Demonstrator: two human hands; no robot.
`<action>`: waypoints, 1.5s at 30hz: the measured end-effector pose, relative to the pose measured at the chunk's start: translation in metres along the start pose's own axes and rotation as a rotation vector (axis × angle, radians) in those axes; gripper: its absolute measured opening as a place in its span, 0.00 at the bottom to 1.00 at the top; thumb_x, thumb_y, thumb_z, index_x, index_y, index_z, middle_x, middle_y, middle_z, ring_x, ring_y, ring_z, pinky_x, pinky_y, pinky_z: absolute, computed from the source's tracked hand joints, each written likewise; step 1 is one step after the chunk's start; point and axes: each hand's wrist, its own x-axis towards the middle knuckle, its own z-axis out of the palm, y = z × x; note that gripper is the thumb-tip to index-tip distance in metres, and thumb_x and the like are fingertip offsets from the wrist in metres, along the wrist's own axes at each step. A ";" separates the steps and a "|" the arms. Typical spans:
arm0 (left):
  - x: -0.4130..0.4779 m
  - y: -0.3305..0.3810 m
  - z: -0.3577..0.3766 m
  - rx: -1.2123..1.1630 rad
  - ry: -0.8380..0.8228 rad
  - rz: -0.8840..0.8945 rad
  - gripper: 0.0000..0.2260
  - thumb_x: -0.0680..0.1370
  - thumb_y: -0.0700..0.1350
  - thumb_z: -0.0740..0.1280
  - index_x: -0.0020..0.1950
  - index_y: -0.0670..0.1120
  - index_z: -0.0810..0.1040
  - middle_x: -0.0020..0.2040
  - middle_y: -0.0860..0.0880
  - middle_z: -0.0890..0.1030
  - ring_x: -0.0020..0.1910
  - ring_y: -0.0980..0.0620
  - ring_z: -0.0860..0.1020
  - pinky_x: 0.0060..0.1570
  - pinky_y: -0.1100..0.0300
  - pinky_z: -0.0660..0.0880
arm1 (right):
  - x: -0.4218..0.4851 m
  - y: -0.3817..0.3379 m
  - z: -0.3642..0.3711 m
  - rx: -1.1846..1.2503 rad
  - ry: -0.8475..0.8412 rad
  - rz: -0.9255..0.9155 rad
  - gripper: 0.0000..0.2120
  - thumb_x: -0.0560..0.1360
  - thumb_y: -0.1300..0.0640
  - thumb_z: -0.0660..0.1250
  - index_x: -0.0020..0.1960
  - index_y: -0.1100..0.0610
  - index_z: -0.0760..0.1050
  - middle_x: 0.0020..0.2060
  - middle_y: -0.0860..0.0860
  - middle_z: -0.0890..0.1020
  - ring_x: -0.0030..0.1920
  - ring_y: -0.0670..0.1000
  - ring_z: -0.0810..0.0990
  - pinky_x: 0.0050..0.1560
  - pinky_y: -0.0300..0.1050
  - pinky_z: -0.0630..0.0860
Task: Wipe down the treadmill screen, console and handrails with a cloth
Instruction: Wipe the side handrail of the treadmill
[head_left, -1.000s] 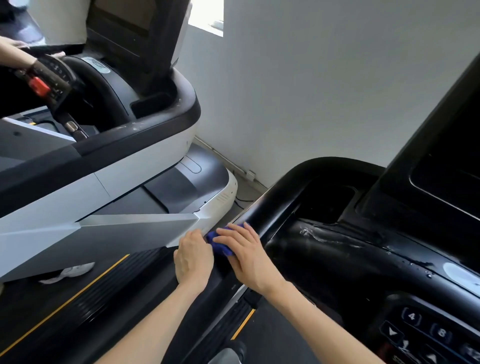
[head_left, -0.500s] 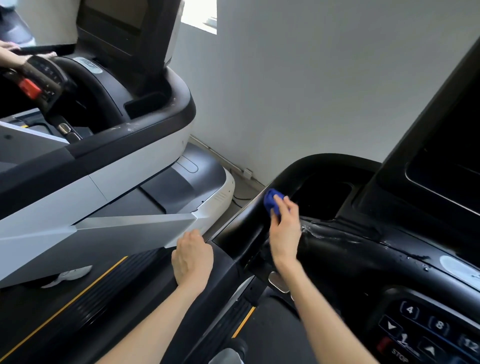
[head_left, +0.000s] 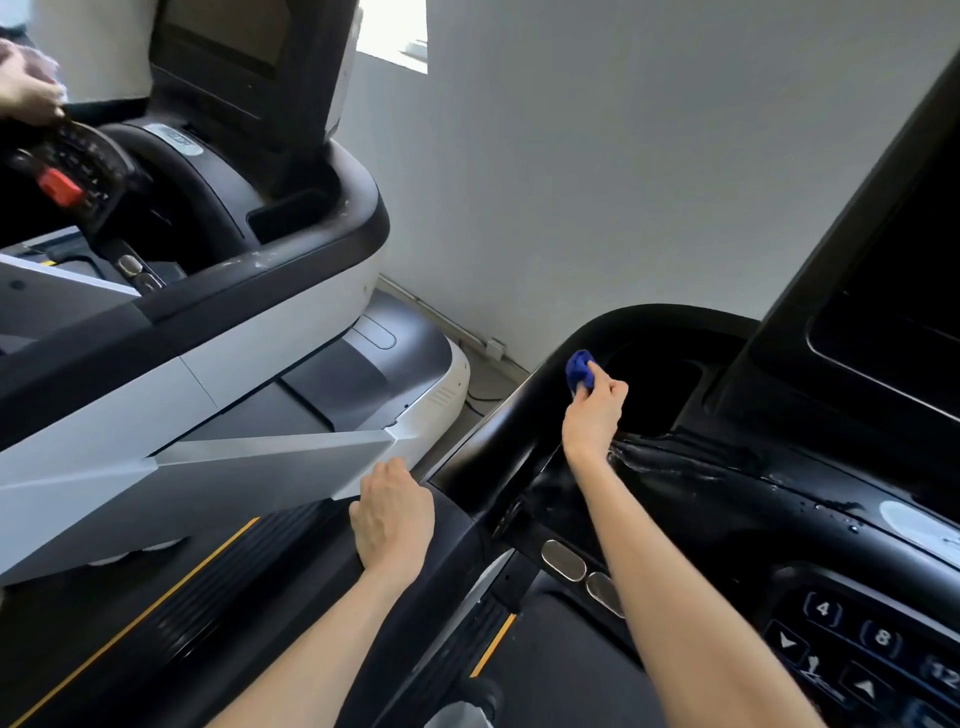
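My right hand (head_left: 592, 415) pinches a small blue cloth (head_left: 579, 370) and holds it against the black curved left handrail (head_left: 498, 436) of the treadmill, near its far corner by the cup recess. My left hand (head_left: 392, 514) rests with curled fingers on the lower end of the same handrail. The wet, glossy black console (head_left: 727, 483) lies right of my right arm, with a keypad (head_left: 852, 639) at lower right. The dark screen (head_left: 893, 332) rises at the right edge.
A second treadmill (head_left: 249, 332) in white and black stands close on the left, with another person's hand (head_left: 26, 88) on its console at top left. A white wall (head_left: 597, 156) is behind. A cable and socket (head_left: 493, 348) run along the floor between the machines.
My right hand has carried the cloth up the handrail, from beside my left hand to the far corner. My left hand has stayed in place.
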 end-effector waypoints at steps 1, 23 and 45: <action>0.001 0.000 0.000 0.002 0.006 0.000 0.11 0.78 0.37 0.54 0.55 0.42 0.73 0.53 0.46 0.77 0.54 0.45 0.74 0.50 0.52 0.70 | -0.011 -0.002 0.004 0.022 0.040 0.047 0.16 0.80 0.63 0.56 0.67 0.61 0.67 0.61 0.59 0.67 0.55 0.57 0.74 0.51 0.36 0.63; 0.001 0.001 0.003 0.013 0.007 -0.006 0.12 0.78 0.37 0.53 0.55 0.42 0.74 0.54 0.45 0.77 0.54 0.44 0.73 0.51 0.52 0.69 | -0.104 0.009 -0.012 0.150 -0.084 -0.060 0.19 0.77 0.65 0.63 0.67 0.57 0.72 0.55 0.55 0.70 0.53 0.46 0.72 0.48 0.15 0.58; 0.010 0.013 0.011 -0.060 0.095 0.155 0.12 0.73 0.30 0.58 0.51 0.44 0.72 0.51 0.45 0.75 0.53 0.43 0.72 0.49 0.52 0.66 | -0.127 -0.004 -0.021 -0.593 -0.246 -0.526 0.21 0.69 0.54 0.72 0.61 0.49 0.74 0.50 0.53 0.75 0.45 0.54 0.73 0.22 0.43 0.70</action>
